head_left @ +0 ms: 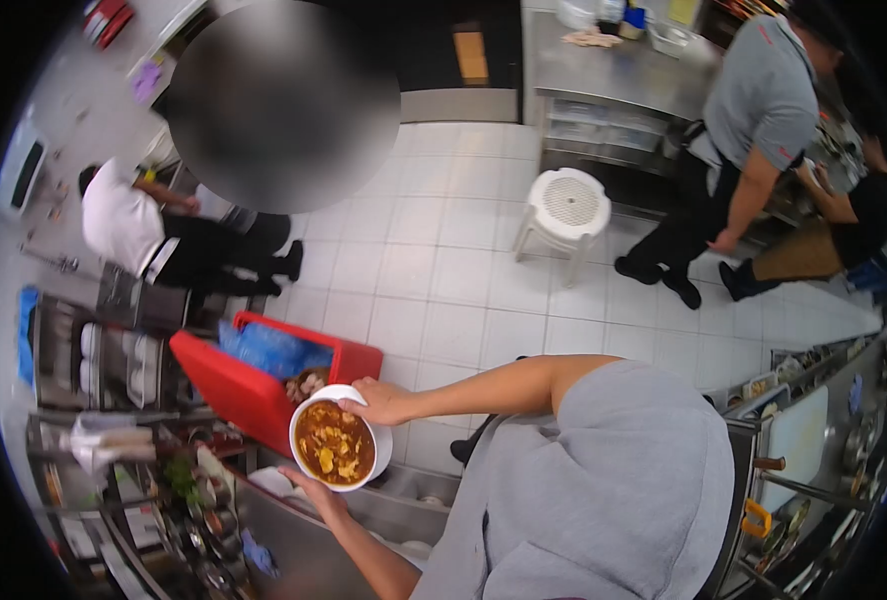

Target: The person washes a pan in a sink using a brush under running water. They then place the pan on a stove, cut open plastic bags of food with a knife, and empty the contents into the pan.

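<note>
My right hand [380,402] grips the upper rim of a white bowl [383,455], with the thumb over the edge. In the bowl is a thick reddish-brown soup [336,443] with yellow, egg-like pieces. At the bowl's lower edge, my left hand [314,492] supports it, though part of the contact is hidden. The bowl is held above a steel counter, beside a red bin [226,385] with its lid up. Inside the bin are a blue plastic bag [269,347] and some pale, lumpy items.
A white stool [570,205] stands on the tiled floor. One person in a white top [124,225] works at the left; two others [764,95] are at the right by a steel table [624,75]. Shelves with dishes [114,360] line the left; a cutting board [799,440] lies right.
</note>
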The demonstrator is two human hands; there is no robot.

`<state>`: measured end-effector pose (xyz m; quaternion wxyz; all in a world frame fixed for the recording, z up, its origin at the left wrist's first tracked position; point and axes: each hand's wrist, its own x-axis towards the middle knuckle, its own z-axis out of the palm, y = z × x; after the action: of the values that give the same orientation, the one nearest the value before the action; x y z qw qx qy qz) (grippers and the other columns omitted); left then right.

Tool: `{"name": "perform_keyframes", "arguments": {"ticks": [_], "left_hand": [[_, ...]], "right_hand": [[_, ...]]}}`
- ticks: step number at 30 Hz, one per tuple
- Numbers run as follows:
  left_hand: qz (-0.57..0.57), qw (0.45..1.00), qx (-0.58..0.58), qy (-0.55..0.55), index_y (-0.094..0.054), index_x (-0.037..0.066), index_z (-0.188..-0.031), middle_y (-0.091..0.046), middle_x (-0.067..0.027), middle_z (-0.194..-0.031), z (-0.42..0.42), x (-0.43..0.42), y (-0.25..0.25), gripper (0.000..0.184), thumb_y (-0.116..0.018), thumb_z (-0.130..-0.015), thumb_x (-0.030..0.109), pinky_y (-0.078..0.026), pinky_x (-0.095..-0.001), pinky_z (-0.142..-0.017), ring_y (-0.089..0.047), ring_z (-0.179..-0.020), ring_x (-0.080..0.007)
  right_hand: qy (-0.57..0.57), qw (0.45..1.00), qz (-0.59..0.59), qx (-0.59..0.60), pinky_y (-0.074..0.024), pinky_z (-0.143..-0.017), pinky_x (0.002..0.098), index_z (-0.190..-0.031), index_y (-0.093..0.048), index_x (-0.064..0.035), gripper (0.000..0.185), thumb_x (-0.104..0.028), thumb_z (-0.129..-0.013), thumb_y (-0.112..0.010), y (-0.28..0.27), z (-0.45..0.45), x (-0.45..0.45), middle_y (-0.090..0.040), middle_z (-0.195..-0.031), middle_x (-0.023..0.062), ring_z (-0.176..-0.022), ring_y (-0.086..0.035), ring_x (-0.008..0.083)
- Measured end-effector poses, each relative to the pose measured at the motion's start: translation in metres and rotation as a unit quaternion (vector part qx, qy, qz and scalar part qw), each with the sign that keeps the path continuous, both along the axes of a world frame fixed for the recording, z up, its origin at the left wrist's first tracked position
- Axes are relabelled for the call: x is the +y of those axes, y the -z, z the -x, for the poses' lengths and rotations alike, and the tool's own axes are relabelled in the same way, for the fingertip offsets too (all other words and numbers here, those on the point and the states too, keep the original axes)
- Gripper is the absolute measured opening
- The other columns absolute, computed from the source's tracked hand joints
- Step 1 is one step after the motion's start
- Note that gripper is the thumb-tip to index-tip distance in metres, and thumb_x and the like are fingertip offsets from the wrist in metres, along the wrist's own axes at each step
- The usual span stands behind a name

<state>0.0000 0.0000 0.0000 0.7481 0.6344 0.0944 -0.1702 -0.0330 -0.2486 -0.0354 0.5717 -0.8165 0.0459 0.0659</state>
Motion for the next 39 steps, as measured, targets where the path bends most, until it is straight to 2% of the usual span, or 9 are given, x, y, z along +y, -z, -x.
{"name": "perform_keyframes", "arguments": {"ticks": [5, 9, 11, 13, 16, 21, 27, 30, 39], "left_hand": [[-0.117, 0.989, 0.008, 0.092, -0.036, -0.001, -0.144, -0.041, -0.0135, -0.149, -0.050, -0.125, -0.007, 0.094, -0.023, -0.092, 0.075, -0.030, -0.0371, -0.113, -0.042, -0.135, -0.0258], [-0.023, 0.972, -0.009, 0.232, -0.037, -0.003, -0.144, -0.047, -0.0153, -0.144, -0.072, -0.359, 0.036, 0.092, -0.021, -0.094, 0.073, -0.031, -0.0361, -0.112, -0.045, -0.132, -0.0257], [-0.103, 0.957, -0.048, 0.265, -0.018, -0.001, -0.152, -0.032, -0.0168, -0.154, -0.104, -0.420, 0.060, 0.098, -0.018, -0.092, 0.076, -0.021, -0.0350, -0.117, -0.029, -0.143, -0.0275], [-0.153, 0.937, -0.038, 0.311, -0.011, 0.002, -0.154, -0.027, -0.0174, -0.156, -0.068, -0.505, -0.002, 0.105, -0.018, -0.087, 0.082, -0.016, -0.0366, -0.118, -0.019, -0.146, -0.0288], [-0.167, 0.894, -0.042, 0.413, -0.029, -0.004, -0.148, -0.035, -0.0218, -0.151, -0.074, -0.615, 0.000, 0.112, -0.015, -0.083, 0.086, -0.025, -0.0418, -0.114, -0.033, -0.139, -0.0325], [-0.129, 0.825, -0.047, 0.548, -0.043, -0.004, -0.141, -0.054, -0.0206, -0.135, -0.065, -0.789, 0.009, 0.108, -0.013, -0.086, 0.083, -0.037, -0.0360, -0.107, -0.048, -0.129, -0.0279], [-0.095, 0.769, -0.118, 0.621, -0.039, -0.004, -0.144, -0.042, -0.0223, -0.147, -0.041, -0.990, 0.032, 0.104, -0.009, -0.089, 0.079, -0.024, -0.0350, -0.115, -0.036, -0.139, -0.0303], [-0.069, 0.717, -0.135, 0.680, -0.029, -0.006, -0.148, -0.037, -0.0235, -0.149, -0.042, -1.089, 0.066, 0.107, -0.012, -0.088, 0.081, -0.027, -0.0377, -0.114, -0.031, -0.142, -0.0291], [-0.139, 0.654, -0.156, 0.727, -0.041, -0.005, -0.142, -0.045, -0.0273, -0.142, 0.002, -1.288, 0.123, 0.104, -0.008, -0.089, 0.078, -0.028, -0.0363, -0.113, -0.038, -0.138, -0.0359]], "right_hand": [[0.149, 0.986, -0.061, 0.038, -0.0420, -0.100, 0.0448, -0.126, -0.051, 0.0030, 0.074, -0.062, -0.097, -0.033, -0.016, 0.038, -0.119, -0.055, -0.119, 0.0265, -0.113, -0.055, 0.0393], [0.250, 0.967, 0.040, 0.020, -0.0458, -0.096, 0.0444, -0.129, -0.050, 0.0034, 0.075, -0.062, -0.097, -0.034, -0.011, 0.066, -0.318, -0.054, -0.123, 0.0263, -0.112, -0.056, 0.0386], [0.340, 0.940, -0.011, 0.031, -0.0550, -0.080, 0.0416, -0.130, -0.048, 0.0041, 0.075, -0.062, -0.097, -0.036, -0.013, 0.078, -0.358, -0.053, -0.126, 0.0251, -0.106, -0.060, 0.0350], [0.396, 0.918, 0.002, 0.027, -0.0489, -0.090, 0.0432, -0.125, -0.051, 0.0064, 0.074, -0.061, -0.097, -0.035, -0.022, 0.095, -0.401, -0.056, -0.120, 0.0258, -0.104, -0.061, 0.0373], [0.473, 0.878, -0.073, 0.025, -0.0548, -0.053, 0.0332, -0.129, -0.048, 0.0078, 0.078, -0.062, -0.096, -0.036, -0.029, 0.119, -0.476, -0.056, -0.123, 0.0254, -0.072, -0.068, 0.0292], [0.572, 0.813, -0.106, 0.027, -0.0555, -0.051, 0.0343, -0.138, -0.041, 0.0077, 0.085, -0.064, -0.094, -0.040, 0.006, 0.146, -0.601, -0.058, -0.123, 0.0250, -0.078, -0.069, 0.0277], [0.694, 0.717, -0.063, 0.002, -0.0546, -0.051, 0.0339, -0.119, -0.058, 0.0048, 0.065, -0.055, -0.098, -0.040, -0.002, 0.172, -0.734, -0.064, -0.108, 0.0211, -0.076, -0.069, 0.0269], [0.713, 0.692, -0.113, -0.015, -0.0545, -0.052, 0.0339, -0.120, -0.058, 0.0030, 0.064, -0.054, -0.098, -0.039, 0.004, 0.183, -0.797, -0.064, -0.108, 0.0177, -0.076, -0.067, 0.0249], [0.777, 0.615, -0.133, 0.028, -0.0567, -0.056, 0.0333, -0.127, -0.056, 0.0010, 0.068, -0.058, -0.098, -0.037, 0.044, 0.211, -0.946, -0.065, -0.111, 0.0161, -0.080, -0.067, 0.0232]]}}
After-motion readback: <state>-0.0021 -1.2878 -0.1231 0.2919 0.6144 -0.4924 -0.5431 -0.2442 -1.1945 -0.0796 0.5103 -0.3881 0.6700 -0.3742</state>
